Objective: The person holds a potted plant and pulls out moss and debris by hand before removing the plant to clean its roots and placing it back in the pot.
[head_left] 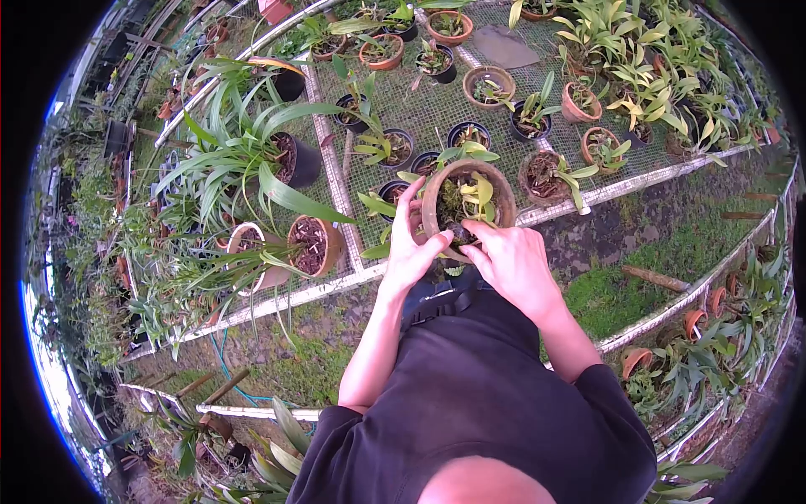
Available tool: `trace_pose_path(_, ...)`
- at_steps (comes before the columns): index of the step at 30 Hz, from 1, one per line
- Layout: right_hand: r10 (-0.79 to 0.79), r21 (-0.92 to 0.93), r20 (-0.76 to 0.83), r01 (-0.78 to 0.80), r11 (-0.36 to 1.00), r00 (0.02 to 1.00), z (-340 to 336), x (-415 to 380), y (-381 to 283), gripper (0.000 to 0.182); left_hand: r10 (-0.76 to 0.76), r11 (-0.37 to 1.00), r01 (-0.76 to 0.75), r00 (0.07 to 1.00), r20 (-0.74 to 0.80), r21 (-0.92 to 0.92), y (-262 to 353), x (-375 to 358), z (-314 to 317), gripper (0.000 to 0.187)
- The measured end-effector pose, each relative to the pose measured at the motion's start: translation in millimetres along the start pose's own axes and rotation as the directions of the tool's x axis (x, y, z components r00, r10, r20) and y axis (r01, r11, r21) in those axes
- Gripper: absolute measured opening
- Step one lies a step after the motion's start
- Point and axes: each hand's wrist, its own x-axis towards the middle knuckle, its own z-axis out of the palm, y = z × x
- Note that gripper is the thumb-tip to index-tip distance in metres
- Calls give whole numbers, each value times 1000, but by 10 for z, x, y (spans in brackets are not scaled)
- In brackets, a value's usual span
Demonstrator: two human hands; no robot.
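A round clay flowerpot [431, 202] is held up in front of my body at the near edge of the mesh bench, tilted so its inside faces me. It contains dark soil with green moss [451, 200] and a small plant with yellow-green leaves [480, 191]. My left hand [410, 248] grips the pot from the left, fingers along the outer wall and thumb over the near rim. At the near right part of the opening, my right hand [506, 256] has its fingers bent together down at the soil. Whatever lies between those fingertips is hidden.
Behind the pot, a wire-mesh bench [382, 109] with a white frame carries several potted plants. A long-leaved plant in a black pot [300, 161] and a brown pot of bark chips [315, 245] stand left. Another bench [714, 403] with tipped clay pots curves along the right.
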Motion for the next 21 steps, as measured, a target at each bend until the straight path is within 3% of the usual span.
trace_pose_path(4, 6, -48, 29, -4, 999, 1000, 73, 49, 34, 26, -9, 1000, 9, 1000, 6, 1, -17, -26, 15, 97)
trace_pose_path(11, 160, 191, -102, -139, 972, 982, 143, 127, -9, 24, -45, 997, 45, 999, 3, -57, -93, -66, 12, 97)
trace_pose_path(15, 61, 42, -25, -60, 997, 998, 262, 137, 33, 22, -20, 1000, 20, 1000, 7, -9, -136, -52, 3, 94)
trace_pose_path(18, 20, 41, -95, -16, 999, 995, 222, 111, 20, 22, -18, 1000, 19, 1000, 8, -5, -164, -53, -14, 92)
trace_pose_path(21, -3, 212, -29, 9, 977, 1000, -72, 70, -2, 19, -29, 998, 28, 1000, -12, -49, -166, -66, -40, 91)
